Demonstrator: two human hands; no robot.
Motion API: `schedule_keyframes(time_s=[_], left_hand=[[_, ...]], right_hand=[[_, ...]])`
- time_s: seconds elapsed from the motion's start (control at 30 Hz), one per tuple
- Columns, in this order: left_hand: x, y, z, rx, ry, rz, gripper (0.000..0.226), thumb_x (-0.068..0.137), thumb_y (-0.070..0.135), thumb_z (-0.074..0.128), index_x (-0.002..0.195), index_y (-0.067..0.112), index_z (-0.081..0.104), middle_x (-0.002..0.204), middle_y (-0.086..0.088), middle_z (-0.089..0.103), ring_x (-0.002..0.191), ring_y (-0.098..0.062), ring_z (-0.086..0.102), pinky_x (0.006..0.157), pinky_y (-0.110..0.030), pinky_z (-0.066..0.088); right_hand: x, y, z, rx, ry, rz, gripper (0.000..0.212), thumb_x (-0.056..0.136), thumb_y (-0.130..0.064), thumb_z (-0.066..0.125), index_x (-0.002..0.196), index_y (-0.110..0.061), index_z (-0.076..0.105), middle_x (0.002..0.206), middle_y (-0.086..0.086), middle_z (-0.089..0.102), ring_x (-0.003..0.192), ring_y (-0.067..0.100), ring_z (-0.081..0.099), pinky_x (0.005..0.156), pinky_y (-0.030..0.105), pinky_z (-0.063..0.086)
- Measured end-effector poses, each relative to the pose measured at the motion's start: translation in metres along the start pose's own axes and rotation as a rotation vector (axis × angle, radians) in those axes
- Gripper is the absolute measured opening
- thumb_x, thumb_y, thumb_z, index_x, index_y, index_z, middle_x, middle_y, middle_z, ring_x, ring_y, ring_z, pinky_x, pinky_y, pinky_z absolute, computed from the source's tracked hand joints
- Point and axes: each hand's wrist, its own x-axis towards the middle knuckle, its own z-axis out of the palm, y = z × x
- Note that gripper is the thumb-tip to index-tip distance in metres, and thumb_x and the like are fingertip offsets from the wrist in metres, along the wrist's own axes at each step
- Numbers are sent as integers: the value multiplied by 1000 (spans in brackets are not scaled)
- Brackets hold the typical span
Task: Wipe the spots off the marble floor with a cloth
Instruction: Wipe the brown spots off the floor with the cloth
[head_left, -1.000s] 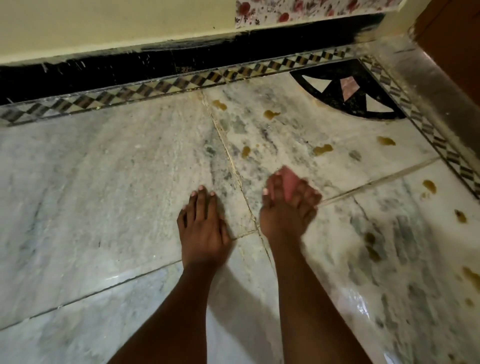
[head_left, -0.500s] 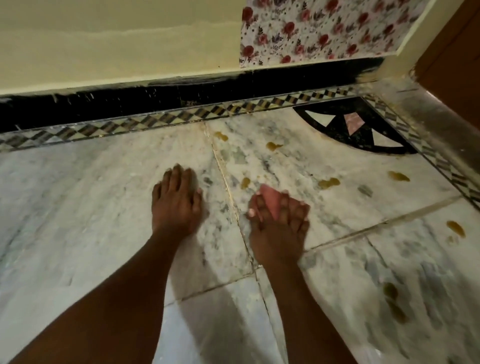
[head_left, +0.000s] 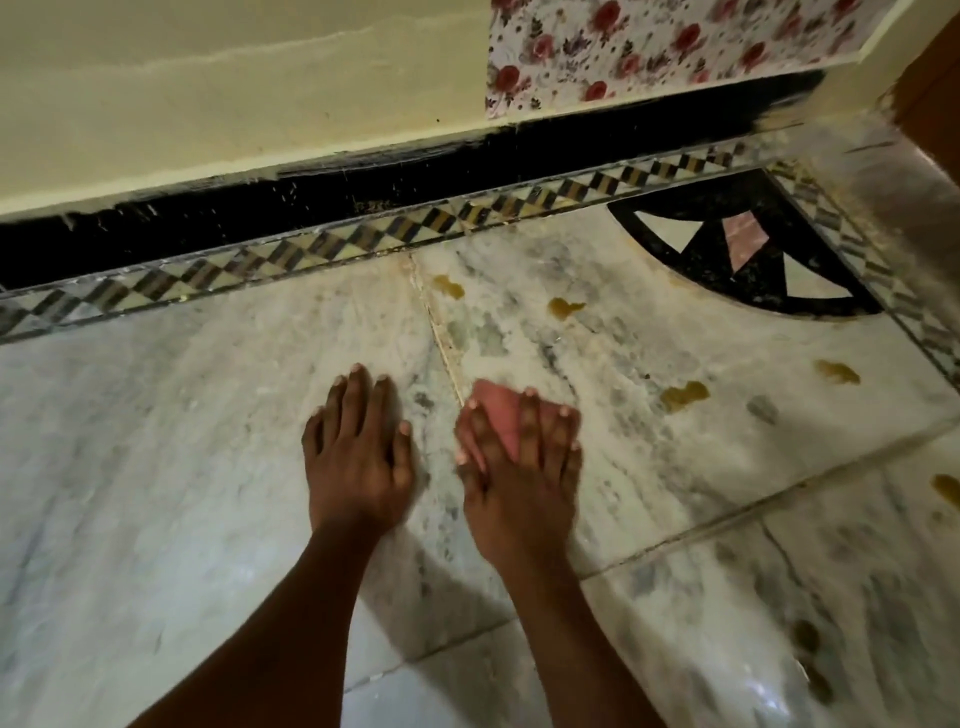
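A person's two bare hands press down on a pale grey-veined marble floor (head_left: 156, 493), seen from above. The right hand (head_left: 519, 467) lies flat on a pink cloth (head_left: 498, 415), its fingers (head_left: 530, 421) straight and spread over it; the cloth shows between and just beyond them. It sits just right of the floor's tile seam (head_left: 441, 338). The left hand (head_left: 358, 457) rests palm-down on bare marble just left of that seam, fingers straight and together, holding nothing. Yellow-brown spots (head_left: 683, 396) dot the marble right of the seam, some near the cloth, others beyond it toward the chequered border strip (head_left: 311, 249). A black inlaid corner motif (head_left: 748, 244) lies far right of the seam.
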Motion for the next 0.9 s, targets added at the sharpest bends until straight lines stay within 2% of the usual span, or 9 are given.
schedule_keyframes(time_s=[0.1,0.2,0.3,0.37,0.43,0.53,0.7,0.77,0.9], left_hand=[[3,-2,4,4,11,9,65,106,48,34,165,22,37,176,-8,27,163,-30,25,127,-53,26],[1,-4,5,24,-11,-6,66,106,49,33,166,22,34,177,-7,24,164,-29,21,127,-53,24],[3,-5,7,30,-35,-1,66,107,50,31,167,23,32,178,-6,21,165,-28,18,128,-52,22],[3,-4,8,33,-33,1,66,107,49,31,167,23,31,179,-6,21,166,-28,17,128,-52,21],[4,-5,7,27,-39,0,66,107,49,30,168,23,30,179,-6,19,166,-27,16,129,-53,21],[4,-5,6,28,-42,-4,67,107,49,29,168,23,30,179,-6,18,166,-27,16,129,-53,22],[3,-4,7,38,-53,-2,67,107,50,27,169,24,27,180,-5,16,167,-26,14,130,-52,21],[3,-4,8,35,-59,-10,67,108,51,25,170,25,24,180,-3,13,167,-24,10,131,-51,19],[2,-6,10,37,-57,-1,67,108,51,26,169,25,26,180,-3,13,167,-25,12,130,-52,21]], right_hand=[[-35,20,-1,-35,31,-55,55,105,-71,25,160,-66,23,181,-4,10,167,38,1,131,63,14],[-15,34,-1,-26,61,162,60,103,-74,22,162,-63,21,182,2,7,166,43,-4,131,67,5],[44,7,3,52,100,321,66,101,-74,17,165,-56,22,181,11,1,163,51,-11,130,68,-2],[67,-17,6,45,73,247,64,102,-72,20,164,-57,25,182,10,0,163,52,-13,131,67,-2],[55,-26,7,-5,63,61,58,106,-69,24,163,-58,25,182,7,2,164,48,-12,132,64,3],[16,-4,-3,-85,-5,-93,56,107,-67,21,163,-64,10,182,-1,-1,166,39,-8,132,63,10],[89,2,2,2,73,215,63,104,-69,16,165,-56,19,181,6,9,166,43,-7,131,66,2],[123,-22,4,20,60,123,61,104,-69,21,163,-56,28,181,7,12,165,45,-6,131,66,3],[105,-8,5,-100,51,-338,55,109,-66,25,162,-54,33,181,1,15,167,38,1,130,67,12]])
